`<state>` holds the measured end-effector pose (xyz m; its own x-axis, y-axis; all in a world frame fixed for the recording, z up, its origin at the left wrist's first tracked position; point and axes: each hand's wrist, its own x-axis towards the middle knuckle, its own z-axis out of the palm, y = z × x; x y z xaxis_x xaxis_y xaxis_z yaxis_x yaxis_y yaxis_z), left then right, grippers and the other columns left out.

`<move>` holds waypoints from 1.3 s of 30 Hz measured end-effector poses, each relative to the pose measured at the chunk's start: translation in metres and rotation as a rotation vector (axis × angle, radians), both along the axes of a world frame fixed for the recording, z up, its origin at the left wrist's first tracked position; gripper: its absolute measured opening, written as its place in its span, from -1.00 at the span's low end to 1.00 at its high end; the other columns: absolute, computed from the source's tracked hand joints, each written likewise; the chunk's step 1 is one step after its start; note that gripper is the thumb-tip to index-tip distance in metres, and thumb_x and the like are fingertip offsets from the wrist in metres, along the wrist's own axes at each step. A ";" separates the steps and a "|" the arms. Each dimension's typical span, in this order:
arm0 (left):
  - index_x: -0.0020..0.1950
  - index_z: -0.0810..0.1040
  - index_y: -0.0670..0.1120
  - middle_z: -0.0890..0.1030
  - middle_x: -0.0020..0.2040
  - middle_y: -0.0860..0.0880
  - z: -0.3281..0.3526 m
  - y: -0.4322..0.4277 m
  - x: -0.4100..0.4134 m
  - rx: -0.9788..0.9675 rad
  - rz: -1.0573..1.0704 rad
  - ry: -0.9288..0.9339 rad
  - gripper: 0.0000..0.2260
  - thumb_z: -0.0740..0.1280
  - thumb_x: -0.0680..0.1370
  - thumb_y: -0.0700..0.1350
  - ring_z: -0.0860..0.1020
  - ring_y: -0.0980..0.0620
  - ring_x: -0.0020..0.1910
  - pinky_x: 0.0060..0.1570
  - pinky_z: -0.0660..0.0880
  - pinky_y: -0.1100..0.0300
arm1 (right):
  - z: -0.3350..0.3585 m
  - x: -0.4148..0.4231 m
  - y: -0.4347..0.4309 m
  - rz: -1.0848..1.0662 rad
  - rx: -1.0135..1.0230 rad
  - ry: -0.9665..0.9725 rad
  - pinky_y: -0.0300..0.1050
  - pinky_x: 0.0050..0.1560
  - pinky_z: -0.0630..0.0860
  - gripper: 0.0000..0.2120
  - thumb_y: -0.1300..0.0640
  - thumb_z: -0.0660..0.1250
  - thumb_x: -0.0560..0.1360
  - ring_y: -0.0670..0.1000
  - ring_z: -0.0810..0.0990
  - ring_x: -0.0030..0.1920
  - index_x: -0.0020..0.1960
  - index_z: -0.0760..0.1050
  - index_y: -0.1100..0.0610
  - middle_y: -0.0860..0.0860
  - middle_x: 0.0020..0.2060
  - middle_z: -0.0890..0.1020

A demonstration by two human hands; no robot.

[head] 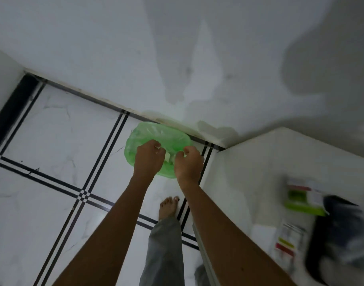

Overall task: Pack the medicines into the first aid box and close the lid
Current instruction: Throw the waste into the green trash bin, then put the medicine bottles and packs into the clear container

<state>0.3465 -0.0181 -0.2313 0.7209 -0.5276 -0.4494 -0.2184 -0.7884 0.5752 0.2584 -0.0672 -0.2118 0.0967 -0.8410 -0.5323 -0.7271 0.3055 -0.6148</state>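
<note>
Both my arms reach out over a bin lined with a green plastic bag [148,133] that stands on the floor by the wall. My left hand [149,156] and my right hand [188,162] are curled, and between them they pinch small white pieces [169,157] over the bin's mouth. What the pieces are is too blurred to tell. At the right, on a white table [249,168], lie a green and white medicine box [303,199], a white packet with red and green stripes [288,240] and a dark blurred container [342,234].
White marble floor tiles with black stripe borders [82,195] spread to the left. A white wall [177,58] rises behind the bin. My bare foot [168,207] and grey trouser leg [164,250] stand beside the table's edge.
</note>
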 end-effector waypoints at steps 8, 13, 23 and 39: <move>0.12 0.59 -0.24 0.67 0.00 -0.16 0.193 0.029 -0.159 -0.188 -0.094 -0.072 -0.74 0.30 0.49 -0.17 0.60 -0.07 0.02 -0.02 0.41 0.24 | 0.190 -0.169 0.038 0.061 -0.304 -0.155 -0.02 0.10 0.51 -0.74 0.20 0.26 0.49 0.13 0.57 0.10 0.15 0.54 0.21 0.13 0.05 0.64; 0.08 0.61 -0.22 0.67 -0.03 -0.16 0.249 0.050 -0.266 -0.162 -0.229 -0.078 -0.74 0.31 0.46 -0.13 0.60 -0.12 0.01 -0.07 0.36 0.26 | 0.247 -0.298 0.062 0.063 -0.408 -0.167 -0.03 0.10 0.52 -0.76 0.18 0.30 0.49 0.11 0.59 0.07 0.13 0.55 0.21 0.14 0.03 0.65; 0.17 0.48 -0.23 0.54 0.14 -0.21 0.210 0.083 -0.384 0.195 -0.455 -0.042 -0.57 0.38 0.44 0.04 0.52 -0.20 0.14 0.07 0.46 0.01 | 0.224 -0.472 0.078 -0.251 -0.344 -0.001 -0.15 -0.11 0.47 -0.88 0.24 0.35 0.46 0.08 0.59 -0.11 -0.01 0.55 0.22 0.13 -0.12 0.63; -0.16 0.52 -0.16 0.52 -0.32 -0.03 0.147 0.069 -0.362 0.343 -0.560 0.084 -0.71 0.49 0.35 0.01 0.53 -0.06 -0.24 -0.36 0.35 0.25 | 0.113 -0.508 0.040 -0.391 0.151 0.414 0.22 0.16 0.41 -0.24 -0.11 0.58 0.21 0.20 0.38 0.26 0.24 0.32 0.14 0.13 0.20 0.41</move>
